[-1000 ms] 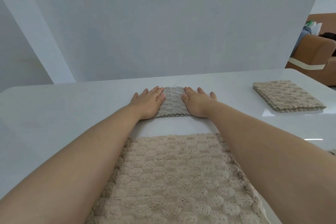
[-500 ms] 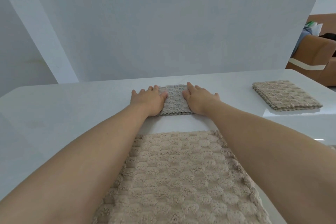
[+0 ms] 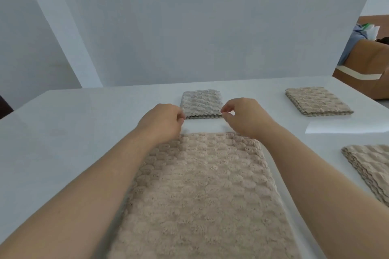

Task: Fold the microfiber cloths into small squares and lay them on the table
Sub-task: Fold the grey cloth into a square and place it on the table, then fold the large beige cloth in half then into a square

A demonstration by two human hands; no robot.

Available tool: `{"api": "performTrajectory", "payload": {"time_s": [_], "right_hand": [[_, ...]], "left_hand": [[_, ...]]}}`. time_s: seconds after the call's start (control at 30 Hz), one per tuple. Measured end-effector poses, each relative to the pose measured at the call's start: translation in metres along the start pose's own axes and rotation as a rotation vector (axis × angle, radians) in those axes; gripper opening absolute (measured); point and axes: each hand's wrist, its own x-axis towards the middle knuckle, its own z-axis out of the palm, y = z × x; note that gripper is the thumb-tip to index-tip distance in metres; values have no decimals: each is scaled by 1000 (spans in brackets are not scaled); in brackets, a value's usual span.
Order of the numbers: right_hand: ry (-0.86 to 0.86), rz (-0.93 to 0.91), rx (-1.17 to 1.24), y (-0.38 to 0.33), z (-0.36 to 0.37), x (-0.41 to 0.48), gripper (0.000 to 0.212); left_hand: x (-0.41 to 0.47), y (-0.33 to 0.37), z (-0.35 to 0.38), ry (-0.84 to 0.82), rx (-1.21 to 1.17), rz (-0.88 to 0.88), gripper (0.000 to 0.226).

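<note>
Fingers (image 3: 181,116) of left hand (image 3: 162,121) and right hand (image 3: 245,116) hung loosely curled, gripping nothing, beside the near corners of the grey folded cloth (image 3: 201,103) on the table (image 3: 73,132). That cloth seemed finished; next, the spread beige cloth (image 3: 202,185) likely wanted its far corners pinched.

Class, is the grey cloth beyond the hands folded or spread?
Folded: the grey cloth is a small square showing stacked layers along its near edge.

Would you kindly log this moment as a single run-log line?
step: grey folded cloth laid on table | left hand, right hand: fingers curled at its near corners, grip unclear | pending: spread beige cloth
</note>
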Motion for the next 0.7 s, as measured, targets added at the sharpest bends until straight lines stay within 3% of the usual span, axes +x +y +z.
{"api": "performTrajectory", "payload": {"time_s": [0.3,0.5,0.7], "right_hand": [[50,44,-38,7,-6,-63,29],[129,87,-76,24,7,-75,38],[142,139,-151,32,15,-77,40]], "left_hand": [[-59,-21,7,42,-14,-88,31],[-81,-29,23,141,29,-11,37],[-76,-37,29,180,-29,-72,42]]}}
